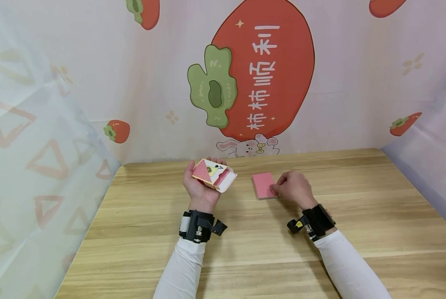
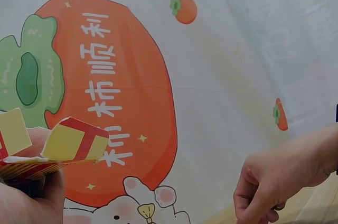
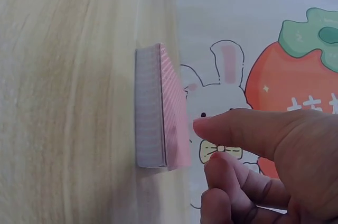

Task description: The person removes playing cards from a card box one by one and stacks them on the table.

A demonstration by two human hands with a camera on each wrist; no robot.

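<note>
My left hand [image 1: 202,193], palm up, holds a playing card box [image 1: 209,172] with its thumb along the left side and fingers behind. The box is red-patterned with an ace printed on top, and its white end flap hangs out toward the right. In the left wrist view, yellow and red flaps of the box [image 2: 76,142] stick up. A deck of cards [image 1: 263,185] with red patterned backs lies squared on the table. Beside its right edge is my right hand [image 1: 295,189], fingers bent. The right wrist view shows thumb and fingertips apart beside the deck [image 3: 149,109].
The wooden table [image 1: 245,249] runs back to a hanging cloth [image 1: 339,104] printed with persimmons and a rabbit. More cloth hangs along the left and right sides. Each wrist wears a black strap [image 1: 197,226] with a camera mount.
</note>
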